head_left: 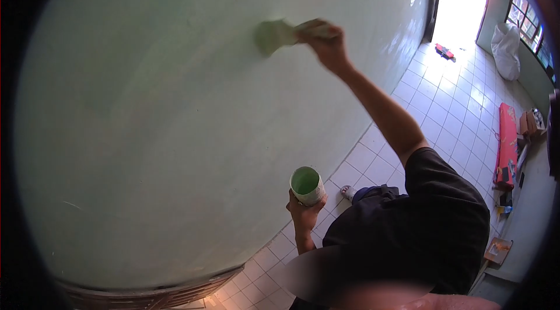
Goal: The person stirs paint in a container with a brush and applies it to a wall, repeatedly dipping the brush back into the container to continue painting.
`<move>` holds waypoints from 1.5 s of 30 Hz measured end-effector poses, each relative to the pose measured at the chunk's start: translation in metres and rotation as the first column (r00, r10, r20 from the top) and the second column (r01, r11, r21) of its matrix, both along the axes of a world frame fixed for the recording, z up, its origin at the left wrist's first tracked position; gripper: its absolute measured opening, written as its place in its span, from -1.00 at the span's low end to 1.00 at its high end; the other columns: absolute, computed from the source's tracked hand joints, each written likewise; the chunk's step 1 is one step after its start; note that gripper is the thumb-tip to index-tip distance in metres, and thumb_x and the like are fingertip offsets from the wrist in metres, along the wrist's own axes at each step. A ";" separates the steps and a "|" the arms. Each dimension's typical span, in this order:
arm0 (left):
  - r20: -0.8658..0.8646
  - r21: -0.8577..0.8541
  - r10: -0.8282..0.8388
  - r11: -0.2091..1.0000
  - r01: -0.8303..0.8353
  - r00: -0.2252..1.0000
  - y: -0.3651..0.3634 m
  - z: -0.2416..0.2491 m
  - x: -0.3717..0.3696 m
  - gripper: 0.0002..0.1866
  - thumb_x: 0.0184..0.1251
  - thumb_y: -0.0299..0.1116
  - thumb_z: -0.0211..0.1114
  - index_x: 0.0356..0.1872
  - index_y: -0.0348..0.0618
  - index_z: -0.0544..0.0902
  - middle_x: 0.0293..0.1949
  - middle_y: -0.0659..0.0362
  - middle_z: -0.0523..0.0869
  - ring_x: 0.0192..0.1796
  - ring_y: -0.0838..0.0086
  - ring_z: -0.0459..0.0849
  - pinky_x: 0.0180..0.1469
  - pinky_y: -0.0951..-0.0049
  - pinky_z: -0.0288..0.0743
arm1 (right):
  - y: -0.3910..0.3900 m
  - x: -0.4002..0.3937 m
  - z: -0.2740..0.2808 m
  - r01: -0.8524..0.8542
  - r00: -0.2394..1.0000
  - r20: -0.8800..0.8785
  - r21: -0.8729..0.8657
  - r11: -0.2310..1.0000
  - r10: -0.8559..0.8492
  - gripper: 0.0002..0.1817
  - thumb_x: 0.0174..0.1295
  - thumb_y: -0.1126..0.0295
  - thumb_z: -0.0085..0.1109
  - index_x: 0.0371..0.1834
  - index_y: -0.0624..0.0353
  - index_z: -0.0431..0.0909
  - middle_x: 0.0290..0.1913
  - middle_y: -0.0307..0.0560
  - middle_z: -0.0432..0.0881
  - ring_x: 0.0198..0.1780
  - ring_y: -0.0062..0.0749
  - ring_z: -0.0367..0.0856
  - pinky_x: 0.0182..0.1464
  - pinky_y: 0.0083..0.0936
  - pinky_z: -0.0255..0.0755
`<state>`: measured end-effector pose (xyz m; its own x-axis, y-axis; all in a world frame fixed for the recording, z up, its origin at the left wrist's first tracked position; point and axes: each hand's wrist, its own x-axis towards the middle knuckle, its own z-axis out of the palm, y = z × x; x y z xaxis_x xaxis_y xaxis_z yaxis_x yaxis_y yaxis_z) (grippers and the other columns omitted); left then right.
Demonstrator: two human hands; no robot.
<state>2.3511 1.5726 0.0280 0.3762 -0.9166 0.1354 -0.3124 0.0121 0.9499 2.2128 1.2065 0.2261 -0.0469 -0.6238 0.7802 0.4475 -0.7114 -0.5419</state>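
Bare skin (420,303) is closest, at five o'clock, with a black shirt (420,211) at four. A big pale green wall (175,135) fills nine o'clock. White floor tiles (449,114) lie at three. The right arm reaches long and almost straight to one o'clock; the right hand (324,39) grips a blurry brush (275,36), its wide end against the wall at twelve. At five, the left hand (305,212) holds a cup (307,185), green inside, its fingers around the bottom.

a pale green wall (175,135) rises beside a white tiled floor (446,120). bright daylight fills the doorway (464,1), near a barred window (524,15).
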 end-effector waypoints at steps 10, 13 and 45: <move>-0.025 0.036 0.028 0.999 -0.027 0.999 0.002 -0.003 -0.003 -0.11 -0.06 -0.26 0.79 0.35 -0.23 0.53 0.07 -0.02 0.83 0.03 0.22 0.87 0.16 0.21 0.75 | -0.071 -0.087 0.015 0.313 0.949 -0.099 0.170 0.934 -0.300 -0.83 0.31 0.51 0.48 -0.11 0.38 0.76 -0.15 -0.02 0.83 -0.10 -0.34 0.83 0.01 -0.38 0.82; -0.007 0.031 0.029 0.999 -0.029 1.000 0.003 0.002 -0.006 -0.11 -0.06 -0.26 0.79 0.35 -0.22 0.53 0.08 -0.02 0.82 0.04 0.21 0.86 0.17 0.20 0.74 | -0.066 -0.092 0.022 0.848 0.523 -0.171 0.009 0.530 -0.835 -0.86 0.26 0.40 0.39 -0.17 0.15 0.81 -0.27 -0.02 0.83 -0.35 -0.29 0.80 -0.26 -0.33 0.63; -0.016 -0.010 0.042 0.999 -0.043 0.999 0.008 0.009 -0.001 -0.25 -0.08 -0.29 0.79 0.18 -0.23 0.59 -0.03 0.00 0.86 -0.03 0.20 0.89 0.14 0.15 0.75 | -0.027 -0.042 -0.001 0.771 0.633 -0.053 -0.047 0.635 -0.772 -0.95 0.26 0.56 0.36 -0.26 0.21 0.79 -0.27 -0.09 0.83 -0.26 -0.38 0.79 -0.19 -0.43 0.64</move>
<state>2.3499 1.5804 0.0367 0.4170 -0.8982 0.1390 -0.2981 0.0093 0.9545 2.1711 1.1794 0.2250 -0.4558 -0.3689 0.8100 -0.3033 -0.7912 -0.5310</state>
